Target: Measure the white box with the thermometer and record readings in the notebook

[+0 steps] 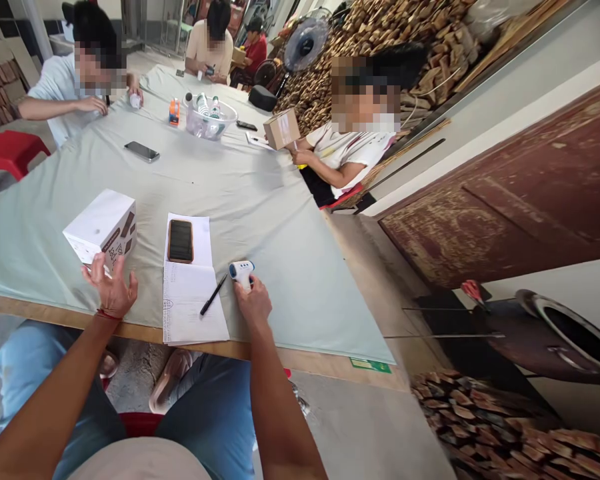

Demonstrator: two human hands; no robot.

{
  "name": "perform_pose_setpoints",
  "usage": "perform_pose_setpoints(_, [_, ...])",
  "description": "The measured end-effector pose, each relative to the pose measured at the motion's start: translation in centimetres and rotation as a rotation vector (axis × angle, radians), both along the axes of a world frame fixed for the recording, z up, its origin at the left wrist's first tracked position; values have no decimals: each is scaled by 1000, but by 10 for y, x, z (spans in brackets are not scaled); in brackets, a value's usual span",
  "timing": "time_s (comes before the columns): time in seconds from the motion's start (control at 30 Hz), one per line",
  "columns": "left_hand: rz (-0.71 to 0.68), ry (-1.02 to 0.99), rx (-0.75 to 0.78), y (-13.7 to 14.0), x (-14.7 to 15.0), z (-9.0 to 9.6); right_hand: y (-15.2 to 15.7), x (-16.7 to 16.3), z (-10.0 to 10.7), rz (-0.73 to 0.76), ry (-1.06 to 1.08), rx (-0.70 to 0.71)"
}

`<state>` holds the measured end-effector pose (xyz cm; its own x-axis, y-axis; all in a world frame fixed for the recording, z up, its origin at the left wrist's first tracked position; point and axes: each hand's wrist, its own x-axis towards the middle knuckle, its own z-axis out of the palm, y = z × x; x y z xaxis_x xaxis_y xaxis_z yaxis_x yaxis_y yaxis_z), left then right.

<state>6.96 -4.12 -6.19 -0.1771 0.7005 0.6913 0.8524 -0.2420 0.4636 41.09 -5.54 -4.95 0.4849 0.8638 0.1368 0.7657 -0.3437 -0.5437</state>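
Right hand point(253, 303) wrapped around the grip of a white and blue infrared thermometer point(241, 270), head poking up just above the knuckles, base down on the pale green table cloth point(260, 200). Black pen point(213, 295) just left of that grip, lying across an open notebook point(190, 293), with a dark phone point(181, 241) further up the page. Left hand point(111, 288) spread wide open, holding nothing, fingertips right below a white box point(101, 229), touching or not, can't tell.
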Motion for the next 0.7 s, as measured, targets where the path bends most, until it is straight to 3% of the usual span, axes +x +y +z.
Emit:
perform_pose_setpoints(0.07, [-78,94,40,0,0,-1,-1,1,-6,46,-167,100])
perform_pose_setpoints(0.17, [-358,295,5,2,2,5,1,-11,-12,258,-337,229])
perform_pose_setpoints(0.27, [-612,450,-89,6,4,11,10,-19,-14,514,-423,165])
perform_pose_setpoints(0.4, [-713,536,-152,9,7,13,23,-14,-7,712,-443,117])
perform_pose_setpoints(0.53, [-779,576,-167,8,9,13,22,-23,2,750,-165,281])
perform_pose_setpoints(0.63, [-832,600,-195,6,11,16,14,-58,2,553,292,433])
perform_pose_setpoints(0.7, [-848,612,-208,5,11,18,9,-87,0,464,575,427])
